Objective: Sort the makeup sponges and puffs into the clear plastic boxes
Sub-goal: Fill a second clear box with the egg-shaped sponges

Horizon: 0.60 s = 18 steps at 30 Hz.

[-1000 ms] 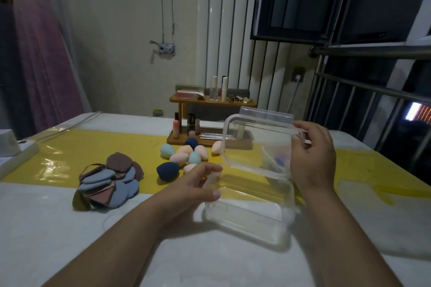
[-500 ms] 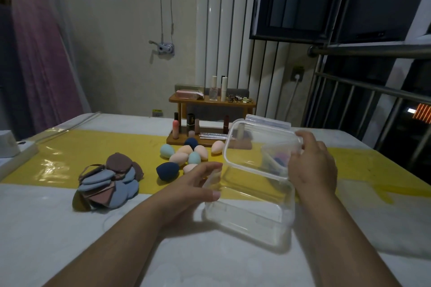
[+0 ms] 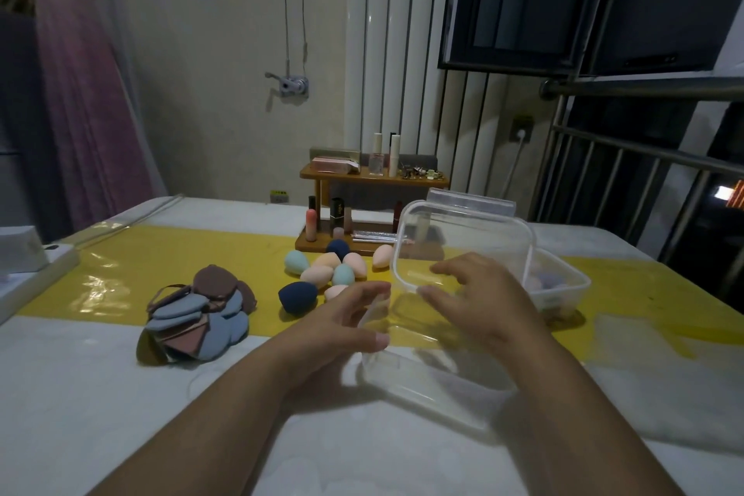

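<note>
Left hand [image 3: 346,318] clasps the near clear box [image 3: 422,379] by its end, right hand [image 3: 483,294] spread loosely above; second box [image 3: 571,288], nine loose egg sponges [image 3: 298,296], one puff pile [image 3: 201,314] beyond.

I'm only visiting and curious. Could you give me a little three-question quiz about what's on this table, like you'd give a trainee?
1. True or false: the pile of flat puffs lies left of the egg-shaped sponges.
2. The strip under the sponges is: A yellow, B red, C green.
3. Fill in: the lid of the near clear box stands ____ (open or shut).
Key: 1 true; 2 A; 3 open.
</note>
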Each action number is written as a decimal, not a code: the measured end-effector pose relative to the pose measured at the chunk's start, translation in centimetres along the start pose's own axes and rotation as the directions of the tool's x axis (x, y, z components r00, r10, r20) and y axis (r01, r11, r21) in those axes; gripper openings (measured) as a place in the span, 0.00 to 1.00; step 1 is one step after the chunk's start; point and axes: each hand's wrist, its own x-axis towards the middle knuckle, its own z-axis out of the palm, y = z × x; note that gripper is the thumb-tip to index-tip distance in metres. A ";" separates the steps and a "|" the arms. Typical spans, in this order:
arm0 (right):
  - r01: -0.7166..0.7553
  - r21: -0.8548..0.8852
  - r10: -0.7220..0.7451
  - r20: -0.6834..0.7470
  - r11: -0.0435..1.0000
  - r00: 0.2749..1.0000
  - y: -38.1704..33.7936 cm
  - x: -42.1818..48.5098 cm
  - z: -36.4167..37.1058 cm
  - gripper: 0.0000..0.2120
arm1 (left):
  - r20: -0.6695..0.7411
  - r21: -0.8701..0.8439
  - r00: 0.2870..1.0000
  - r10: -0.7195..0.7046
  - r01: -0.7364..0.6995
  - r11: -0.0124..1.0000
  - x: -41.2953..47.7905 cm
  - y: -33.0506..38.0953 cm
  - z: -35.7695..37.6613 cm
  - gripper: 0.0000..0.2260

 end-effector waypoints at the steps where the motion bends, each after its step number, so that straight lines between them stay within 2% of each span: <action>1: 0.010 -0.022 -0.008 0.069 1.000 0.998 -0.2 -0.2 0.3 0.24 | -0.005 0.000 1.000 0.000 0.000 1.000 0.0 0.0 -0.1 0.38; 3: 0.044 -0.121 -0.024 0.162 0.992 0.987 -0.4 -0.5 0.6 0.30 | -0.024 0.099 1.000 0.008 -0.006 0.995 0.1 0.2 -0.2 0.38; 7: 0.053 -0.164 -0.012 0.240 0.985 0.971 -0.4 -0.5 0.4 0.33 | -0.116 0.347 0.990 0.080 -0.035 0.937 -0.1 0.7 -0.6 0.33; 9: 0.077 -0.201 -0.022 0.261 0.976 0.965 -0.4 -0.4 0.4 0.34 | -0.228 0.383 0.963 0.141 -0.044 0.923 -0.2 0.8 -0.7 0.28; 11: 0.082 -0.207 -0.024 0.267 0.975 0.963 -0.4 -0.4 0.5 0.33 | -0.400 0.453 0.885 0.236 -0.032 0.891 0.1 0.5 -1.0 0.20; 14: 0.082 -0.211 -0.024 0.267 0.974 0.963 -0.4 -0.2 0.5 0.32 | -0.600 0.690 0.709 0.370 0.225 0.688 0.8 0.2 -2.4 0.18; 16: 0.084 -0.210 -0.026 0.264 0.974 0.964 -0.5 -0.2 0.4 0.31 | -0.657 0.716 0.668 0.350 0.406 0.569 0.8 0.1 -3.3 0.20; 18: 0.082 -0.192 -0.029 0.264 0.978 0.964 -0.6 -0.2 0.3 0.30 | -0.689 0.694 0.663 0.291 0.489 0.529 0.7 -0.1 -4.0 0.20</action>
